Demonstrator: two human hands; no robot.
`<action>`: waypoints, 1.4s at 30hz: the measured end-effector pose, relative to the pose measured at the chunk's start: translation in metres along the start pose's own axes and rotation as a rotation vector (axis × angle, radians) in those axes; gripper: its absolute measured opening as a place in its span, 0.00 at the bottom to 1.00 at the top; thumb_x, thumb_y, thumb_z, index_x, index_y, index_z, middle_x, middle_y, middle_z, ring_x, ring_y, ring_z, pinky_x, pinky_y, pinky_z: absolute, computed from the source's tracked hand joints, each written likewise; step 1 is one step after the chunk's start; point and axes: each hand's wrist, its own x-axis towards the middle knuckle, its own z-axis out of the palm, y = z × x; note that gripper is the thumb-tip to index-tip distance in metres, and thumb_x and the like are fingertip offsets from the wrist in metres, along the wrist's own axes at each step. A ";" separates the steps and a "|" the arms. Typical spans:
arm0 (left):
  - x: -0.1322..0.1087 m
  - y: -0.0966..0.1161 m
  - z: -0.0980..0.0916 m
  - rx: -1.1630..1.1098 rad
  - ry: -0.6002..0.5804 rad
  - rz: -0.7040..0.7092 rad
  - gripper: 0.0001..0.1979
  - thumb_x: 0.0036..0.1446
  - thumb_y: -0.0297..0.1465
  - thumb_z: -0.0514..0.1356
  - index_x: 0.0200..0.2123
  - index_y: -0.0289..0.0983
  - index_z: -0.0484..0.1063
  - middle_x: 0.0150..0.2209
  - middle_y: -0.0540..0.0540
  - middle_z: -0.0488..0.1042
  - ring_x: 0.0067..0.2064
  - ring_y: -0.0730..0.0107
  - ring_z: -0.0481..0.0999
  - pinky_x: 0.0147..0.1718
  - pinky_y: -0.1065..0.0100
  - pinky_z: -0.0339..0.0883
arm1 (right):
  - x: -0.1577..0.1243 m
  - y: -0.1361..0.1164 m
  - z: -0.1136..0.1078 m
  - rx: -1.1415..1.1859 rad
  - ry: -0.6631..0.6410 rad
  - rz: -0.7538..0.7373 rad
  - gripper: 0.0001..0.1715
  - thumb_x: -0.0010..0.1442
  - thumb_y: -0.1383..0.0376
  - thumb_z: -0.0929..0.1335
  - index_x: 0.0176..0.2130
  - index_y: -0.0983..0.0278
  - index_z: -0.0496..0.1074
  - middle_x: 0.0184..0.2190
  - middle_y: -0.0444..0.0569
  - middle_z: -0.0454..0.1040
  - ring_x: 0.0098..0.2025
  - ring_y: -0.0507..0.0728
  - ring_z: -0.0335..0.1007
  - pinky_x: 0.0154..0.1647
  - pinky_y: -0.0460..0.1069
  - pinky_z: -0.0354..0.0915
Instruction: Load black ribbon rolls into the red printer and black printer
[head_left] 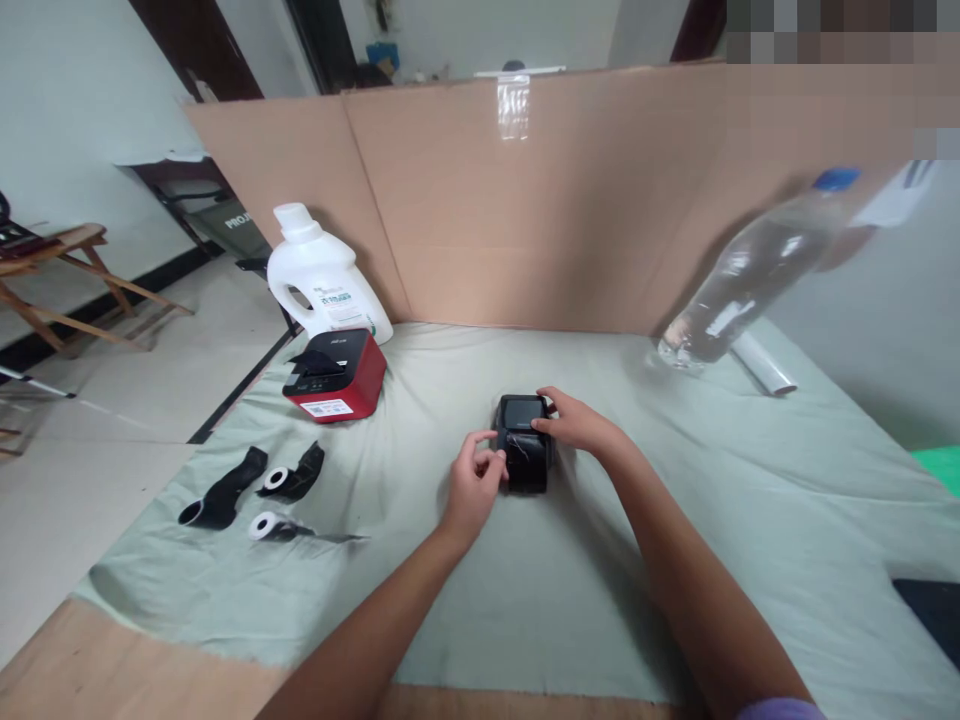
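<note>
The right hand [583, 422] holds the right side of the black device [523, 412], its thumb on the top and a finger at the far corner, while the left hand [472, 482] is half curled at the left side, thumb and forefinger a narrow gap apart and touching it; whether they pinch anything, I cannot tell. The device sits near the middle of the desk [142, 655]. Toward the desk's left edge lie three rolls [274, 527], with a red printer [366, 376] and white jug [334, 280] near the far left corner and a bottle [750, 270] leaning near the far right one.
</note>
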 end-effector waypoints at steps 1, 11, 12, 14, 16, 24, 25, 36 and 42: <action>0.004 0.000 -0.001 0.025 0.042 0.032 0.16 0.64 0.38 0.59 0.51 0.36 0.70 0.30 0.49 0.75 0.32 0.70 0.73 0.34 0.71 0.67 | 0.000 0.002 -0.002 0.000 -0.003 -0.005 0.30 0.65 0.64 0.68 0.64 0.66 0.66 0.53 0.61 0.78 0.48 0.62 0.77 0.50 0.54 0.70; 0.043 -0.002 -0.014 0.248 -0.228 -0.132 0.30 0.68 0.40 0.56 0.68 0.34 0.65 0.22 0.52 0.69 0.17 0.74 0.65 0.18 0.71 0.61 | -0.055 0.044 0.037 -0.227 0.037 -0.266 0.59 0.54 0.56 0.75 0.74 0.67 0.50 0.72 0.69 0.55 0.75 0.76 0.45 0.71 0.75 0.38; 0.044 -0.001 -0.013 0.256 -0.243 -0.139 0.30 0.68 0.41 0.56 0.69 0.34 0.65 0.20 0.55 0.66 0.16 0.74 0.64 0.18 0.71 0.60 | -0.060 0.046 0.047 -0.228 0.081 -0.278 0.60 0.56 0.56 0.74 0.75 0.70 0.46 0.73 0.71 0.51 0.76 0.75 0.40 0.72 0.75 0.34; 0.045 -0.001 -0.006 0.265 -0.264 -0.122 0.31 0.67 0.40 0.57 0.69 0.35 0.65 0.18 0.56 0.65 0.16 0.73 0.65 0.18 0.72 0.61 | -0.066 0.047 0.059 -0.199 0.152 -0.266 0.58 0.59 0.55 0.71 0.75 0.72 0.43 0.73 0.73 0.50 0.77 0.73 0.40 0.73 0.74 0.30; 0.044 0.000 0.006 0.267 -0.298 -0.104 0.32 0.67 0.41 0.57 0.70 0.35 0.63 0.18 0.55 0.67 0.16 0.73 0.66 0.18 0.72 0.62 | -0.070 0.049 0.057 -0.153 0.212 -0.234 0.55 0.60 0.55 0.70 0.74 0.70 0.45 0.72 0.72 0.53 0.76 0.70 0.43 0.73 0.74 0.29; 0.061 0.015 0.131 0.185 -0.469 0.036 0.36 0.67 0.42 0.58 0.73 0.33 0.57 0.18 0.54 0.70 0.16 0.71 0.67 0.18 0.72 0.63 | -0.088 0.126 -0.025 -0.082 0.516 -0.145 0.48 0.56 0.56 0.70 0.69 0.69 0.55 0.66 0.68 0.65 0.69 0.70 0.59 0.73 0.72 0.35; 0.064 0.019 0.154 0.197 -0.489 0.053 0.35 0.67 0.41 0.58 0.73 0.33 0.58 0.19 0.53 0.70 0.17 0.71 0.68 0.19 0.72 0.64 | -0.090 0.143 -0.037 -0.083 0.554 -0.123 0.48 0.55 0.56 0.70 0.68 0.70 0.56 0.66 0.68 0.66 0.69 0.71 0.60 0.73 0.72 0.36; 0.078 0.023 0.305 0.226 -0.605 0.038 0.30 0.67 0.36 0.58 0.70 0.42 0.63 0.27 0.51 0.75 0.21 0.73 0.71 0.22 0.72 0.68 | -0.101 0.262 -0.101 0.043 0.697 0.000 0.44 0.55 0.56 0.71 0.67 0.61 0.61 0.63 0.62 0.70 0.66 0.76 0.63 0.69 0.79 0.35; 0.078 0.009 0.319 0.264 -0.569 0.018 0.33 0.68 0.37 0.58 0.73 0.39 0.58 0.20 0.55 0.68 0.18 0.73 0.67 0.23 0.71 0.66 | -0.096 0.279 -0.093 0.039 0.686 0.041 0.46 0.55 0.56 0.70 0.69 0.61 0.60 0.66 0.61 0.68 0.68 0.75 0.61 0.70 0.78 0.34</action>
